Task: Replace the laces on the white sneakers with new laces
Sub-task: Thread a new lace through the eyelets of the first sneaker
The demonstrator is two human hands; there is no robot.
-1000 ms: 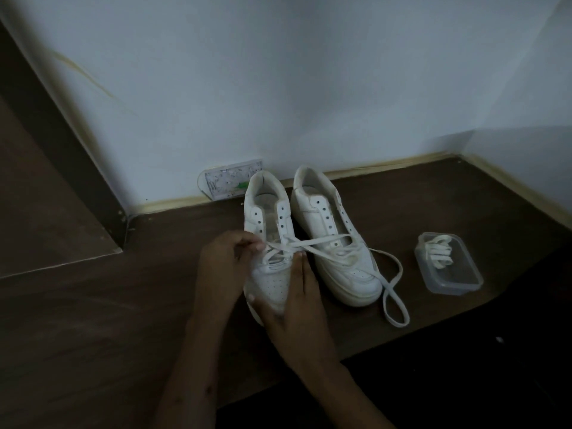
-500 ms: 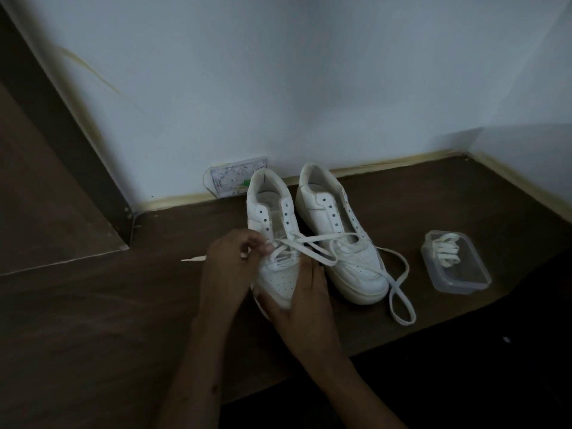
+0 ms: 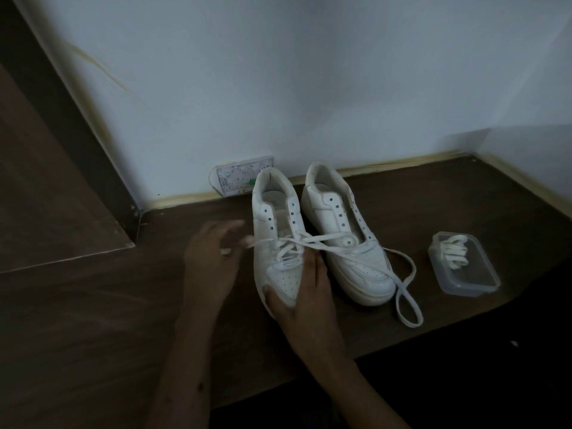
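Two white sneakers stand side by side, toes toward me: the left sneaker (image 3: 274, 224) and the right sneaker (image 3: 343, 230). A white lace (image 3: 337, 249) runs from the left sneaker's lower eyelets across the right sneaker and loops onto the table at the right. My left hand (image 3: 212, 261) is just left of the left sneaker and pinches one end of this lace between thumb and fingertip, the other fingers spread. My right hand (image 3: 308, 294) grips the toe of the left sneaker. The upper eyelets of both sneakers are bare.
A clear plastic box (image 3: 483, 284) with a bundled white lace (image 3: 452, 252) sits right of the sneakers. A small patterned plate (image 3: 238, 178) is against the wall behind them. A dark wooden panel (image 3: 46, 196) rises at the left; the table's front edge (image 3: 433, 331) is close.
My left hand has moved left, away from the left sneaker, drawing the lace end out with it. My right hand stays on the toe.
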